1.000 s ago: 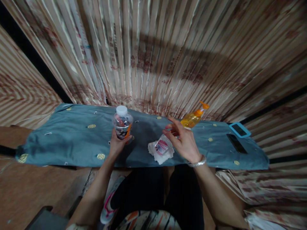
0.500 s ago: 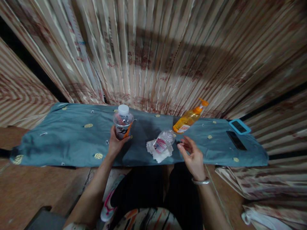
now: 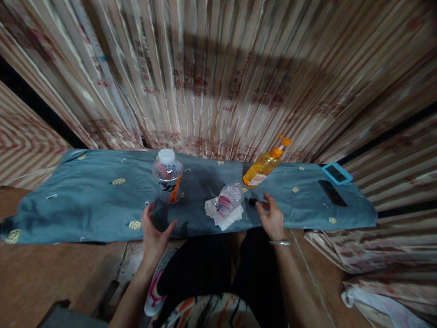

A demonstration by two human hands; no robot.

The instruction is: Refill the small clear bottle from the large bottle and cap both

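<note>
Both hands, left (image 3: 154,230) and right (image 3: 272,217), hung open and empty; white-capped clear plastic bottle (image 3: 167,175) stood released on blue-cloth bench (image 3: 85,200), small clear bottle (image 3: 228,200) lay on white tissue (image 3: 221,217).

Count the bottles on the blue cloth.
3: white-capped bottle upright near left hand; small clear bottle on the white tissue; orange pump bottle behind it.

Low counter (image 3: 85,214) draped in blue-grey cloth (image 3: 102,200) with small yellow motifs. Upright white-capped bottle (image 3: 167,175) just beyond the left grip (image 3: 155,230). White tissue (image 3: 223,216) under a small tipped clear bottle (image 3: 228,204), left of the right grip (image 3: 271,218). Orange pump bottle (image 3: 264,165) beyond it. Two phones (image 3: 332,182) well off to its right.
</note>
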